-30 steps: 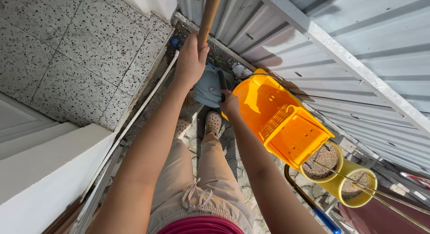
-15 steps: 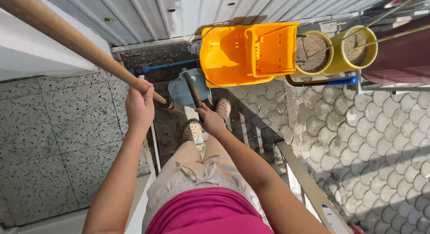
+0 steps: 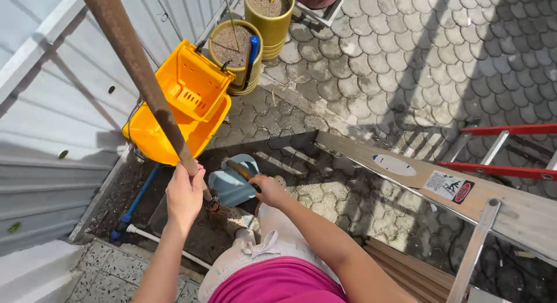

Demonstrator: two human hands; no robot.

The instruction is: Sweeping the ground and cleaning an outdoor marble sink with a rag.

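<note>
- The left hand (image 3: 184, 197) is closed around the long brown broom handle (image 3: 136, 71), gripping it low down, just above the bristles.
- The broom handle runs up and to the left out of the top of the view; the dark bristle head (image 3: 216, 211) sits just below the left hand, over the paving by the person's feet.
- The right hand (image 3: 267, 187) is wrapped around the short wooden handle (image 3: 239, 169) of a pale blue dustpan (image 3: 231, 187), which lies on the paving just right of the bristles.
- Behind the dustpan stands a yellow mop bucket with wringer (image 3: 177, 105), close against the corrugated metal wall (image 3: 52, 134).
- Two round yellow-green pots (image 3: 272, 15) filled with sandy soil stand beyond the bucket; a blue-handled tool (image 3: 250, 59) leans in the nearer one.
- A wooden ladder rail (image 3: 441, 187) crosses the right side, with a red ladder (image 3: 510, 152) lying past it on the scalloped paving stones (image 3: 441, 53).
- A blue pole (image 3: 136, 198) and a white pipe (image 3: 168, 245) lie along the wall's foot.
</note>
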